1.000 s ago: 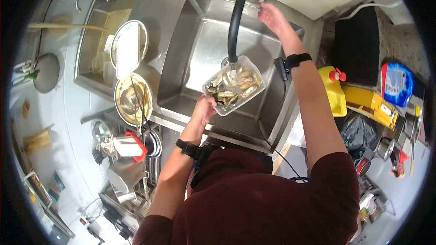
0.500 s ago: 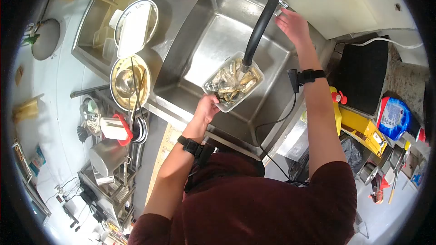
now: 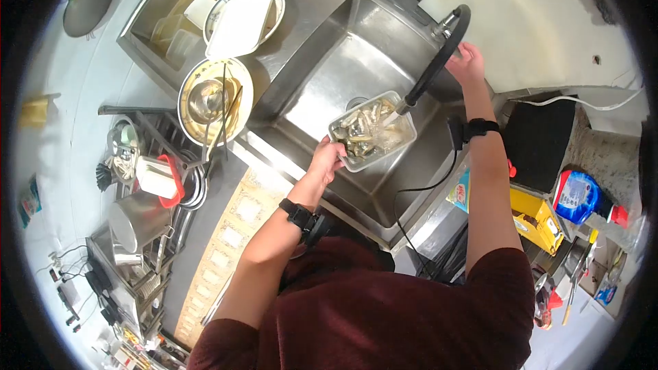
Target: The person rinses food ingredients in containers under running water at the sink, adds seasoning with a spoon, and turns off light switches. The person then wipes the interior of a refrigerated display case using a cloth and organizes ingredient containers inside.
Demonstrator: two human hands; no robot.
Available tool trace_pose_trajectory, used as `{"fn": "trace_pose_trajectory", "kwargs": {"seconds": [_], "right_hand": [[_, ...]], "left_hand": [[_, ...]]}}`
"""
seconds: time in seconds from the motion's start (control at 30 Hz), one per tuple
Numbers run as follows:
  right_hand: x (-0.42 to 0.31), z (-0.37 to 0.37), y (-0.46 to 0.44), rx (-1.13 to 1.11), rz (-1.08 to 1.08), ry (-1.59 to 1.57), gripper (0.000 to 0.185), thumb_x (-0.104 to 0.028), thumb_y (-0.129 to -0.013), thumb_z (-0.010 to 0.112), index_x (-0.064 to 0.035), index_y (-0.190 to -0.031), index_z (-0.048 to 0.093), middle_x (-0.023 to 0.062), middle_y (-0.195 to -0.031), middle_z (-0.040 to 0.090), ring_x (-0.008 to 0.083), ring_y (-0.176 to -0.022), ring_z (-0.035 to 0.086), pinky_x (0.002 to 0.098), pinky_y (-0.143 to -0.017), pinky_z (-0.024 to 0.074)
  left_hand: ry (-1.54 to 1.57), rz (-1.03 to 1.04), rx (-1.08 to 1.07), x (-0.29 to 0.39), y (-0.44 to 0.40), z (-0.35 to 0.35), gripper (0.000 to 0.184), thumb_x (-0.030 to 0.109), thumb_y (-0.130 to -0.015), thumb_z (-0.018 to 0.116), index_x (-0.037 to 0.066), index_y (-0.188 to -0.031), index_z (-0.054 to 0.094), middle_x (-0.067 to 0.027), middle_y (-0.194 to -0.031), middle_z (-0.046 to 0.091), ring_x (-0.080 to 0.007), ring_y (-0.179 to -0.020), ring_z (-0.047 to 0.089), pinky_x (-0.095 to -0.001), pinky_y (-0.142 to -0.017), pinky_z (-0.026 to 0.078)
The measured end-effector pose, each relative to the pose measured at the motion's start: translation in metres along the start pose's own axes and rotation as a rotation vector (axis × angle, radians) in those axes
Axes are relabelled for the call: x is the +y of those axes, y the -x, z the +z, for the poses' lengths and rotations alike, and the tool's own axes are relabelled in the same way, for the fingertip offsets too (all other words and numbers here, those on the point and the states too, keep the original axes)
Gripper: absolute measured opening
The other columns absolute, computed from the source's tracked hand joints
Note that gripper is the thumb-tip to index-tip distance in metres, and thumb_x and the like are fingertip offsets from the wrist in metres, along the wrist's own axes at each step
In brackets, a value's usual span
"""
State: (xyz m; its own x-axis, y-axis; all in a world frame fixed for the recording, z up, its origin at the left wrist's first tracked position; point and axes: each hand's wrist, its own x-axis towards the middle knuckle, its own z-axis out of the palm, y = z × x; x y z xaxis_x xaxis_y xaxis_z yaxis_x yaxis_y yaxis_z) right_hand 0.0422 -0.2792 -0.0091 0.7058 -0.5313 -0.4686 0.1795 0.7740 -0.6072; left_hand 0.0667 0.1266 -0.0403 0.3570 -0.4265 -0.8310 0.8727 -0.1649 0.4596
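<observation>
1. Vs. earlier: view's swung; tub (image 3: 380, 157) now further R in frame, still in sink (image 3: 329, 62), hose (image 3: 440, 62) end at it.
2. L hand (image 3: 329, 159): fingers clamped on tub's near-L corner.
3. R hand (image 3: 468, 65): nr hose; fingers part hidden, can't tell if apart.

Single head-worn, wide-angle view, facing forward and steeply down from close above the wearer's torso (image 3: 401, 301); the sink (image 3: 322, 72) lies near mid-field, aslant, with surroundings curving outward toward darkened corners.
</observation>
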Motion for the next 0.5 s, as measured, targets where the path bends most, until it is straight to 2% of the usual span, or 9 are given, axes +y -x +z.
{"fn": "trace_pose_trajectory", "kwargs": {"seconds": [0.07, 0.1, 0.2, 0.27, 0.37, 0.4, 0.43, 0.47, 0.5], "right_hand": [[-0.002, 0.006, 0.002, 0.03, 0.002, -0.052, 0.033, -0.023, -0.076, 0.05, -0.0039, -0.103, 0.044, 0.0157, -0.114, 0.04, 0.0399, -0.099, 0.04, 0.0504, -0.089, 0.0334], [-0.005, 0.019, 0.012, 0.079, 0.057, -0.16, 0.036, -0.024, -0.075, 0.05, -0.0067, -0.107, 0.044, 0.0216, -0.121, 0.033, 0.0397, -0.109, 0.034, 0.051, -0.092, 0.0302], [-0.023, 0.045, 0.024, 0.196, -0.012, -0.246, 0.045, -0.03, -0.076, 0.048, -0.0099, -0.116, 0.042, 0.0274, -0.131, 0.019, 0.0418, -0.122, 0.019, 0.0534, -0.098, 0.0217], [-0.032, 0.057, 0.033, 0.111, -0.163, -0.33, 0.059, -0.034, -0.074, 0.046, -0.0023, -0.122, 0.036, 0.0304, -0.136, 0.006, 0.0484, -0.125, 0.009, 0.0556, -0.101, 0.014], [-0.052, 0.003, 0.006, -0.175, -0.228, -0.04, 0.068, -0.041, -0.077, 0.038, -0.0066, -0.134, 0.024, 0.0335, -0.136, 0.003, 0.0474, -0.126, 0.006, 0.0527, -0.102, 0.0123], [-0.047, 0.015, 0.02, -0.069, -0.157, -0.024, 0.06, -0.041, -0.081, 0.036, -0.0041, -0.128, 0.035, 0.0224, -0.123, 0.037, 0.0315, -0.108, 0.038, 0.0445, -0.094, 0.0299], [-0.047, -0.004, 0.013, -0.197, -0.111, 0.032, 0.057, -0.04, -0.083, 0.036, -0.0039, -0.127, 0.036, 0.0151, -0.108, 0.048, 0.026, -0.09, 0.044, 0.0402, -0.083, 0.0363], [-0.041, -0.022, -0.001, -0.16, -0.215, -0.087, 0.053, -0.038, -0.084, 0.036, -0.0046, -0.126, 0.038, 0.0129, -0.109, 0.049, 0.0243, -0.093, 0.045, 0.0395, -0.083, 0.0367], [-0.032, -0.008, 0.02, -0.105, -0.193, 0.028, 0.049, -0.036, -0.086, 0.035, -0.0052, -0.124, 0.04, 0.0123, -0.11, 0.049, 0.0238, -0.094, 0.044, 0.0388, -0.083, 0.0364]], "left_hand": [[-0.006, 0.014, -0.019, 0.003, 0.007, -0.004, 0.044, 0.0, -0.06, 0.049, 0.006, -0.103, 0.043, -0.0045, -0.086, 0.052, -0.0166, -0.074, 0.053, -0.0318, -0.067, 0.045], [-0.009, 0.021, -0.025, 0.004, 0.011, -0.007, 0.039, 0.0, -0.061, 0.049, 0.005, -0.099, 0.044, -0.0046, -0.084, 0.051, -0.0174, -0.076, 0.053, -0.034, -0.071, 0.046], [-0.016, 0.037, -0.005, 0.004, 0.025, -0.022, 0.048, 0.002, -0.059, 0.049, 0.008, -0.106, 0.046, -0.0019, -0.079, 0.053, -0.011, -0.063, 0.051, -0.0204, -0.049, 0.042], [0.032, 0.058, -0.04, 0.002, 0.04, -0.041, 0.041, 0.001, -0.059, 0.048, 0.005, -0.1, 0.048, -0.0023, -0.075, 0.051, -0.0112, -0.057, 0.05, -0.019, -0.043, 0.039], [0.124, 0.082, -0.097, -0.007, 0.061, -0.081, 0.031, 0.0, -0.059, 0.05, 0.004, -0.09, 0.048, -0.0013, -0.063, 0.048, -0.0093, -0.048, 0.046, -0.0194, -0.036, 0.033], [0.073, 0.052, -0.151, -0.012, 0.071, -0.103, 0.026, 0.001, -0.058, 0.052, 0.005, -0.084, 0.047, -0.0001, -0.056, 0.044, -0.0081, -0.042, 0.042, -0.0204, -0.033, 0.028], [0.148, 0.112, -0.181, -0.023, 0.079, -0.123, 0.024, 0.002, -0.058, 0.053, 0.005, -0.081, 0.048, 0.0003, -0.054, 0.043, -0.0079, -0.038, 0.038, -0.021, -0.031, 0.024], [0.149, 0.115, -0.108, -0.012, 0.113, -0.132, 0.017, -0.001, -0.06, 0.05, 0.006, -0.076, 0.047, 0.0026, -0.049, 0.037, -0.0069, -0.035, 0.031, -0.0208, -0.031, 0.02], [0.172, 0.164, -0.135, -0.016, 0.13, -0.154, 0.028, 0.0, -0.062, 0.051, 0.004, -0.089, 0.045, 0.0014, -0.052, 0.041, -0.007, -0.036, 0.033, -0.0203, -0.032, 0.02]]}}
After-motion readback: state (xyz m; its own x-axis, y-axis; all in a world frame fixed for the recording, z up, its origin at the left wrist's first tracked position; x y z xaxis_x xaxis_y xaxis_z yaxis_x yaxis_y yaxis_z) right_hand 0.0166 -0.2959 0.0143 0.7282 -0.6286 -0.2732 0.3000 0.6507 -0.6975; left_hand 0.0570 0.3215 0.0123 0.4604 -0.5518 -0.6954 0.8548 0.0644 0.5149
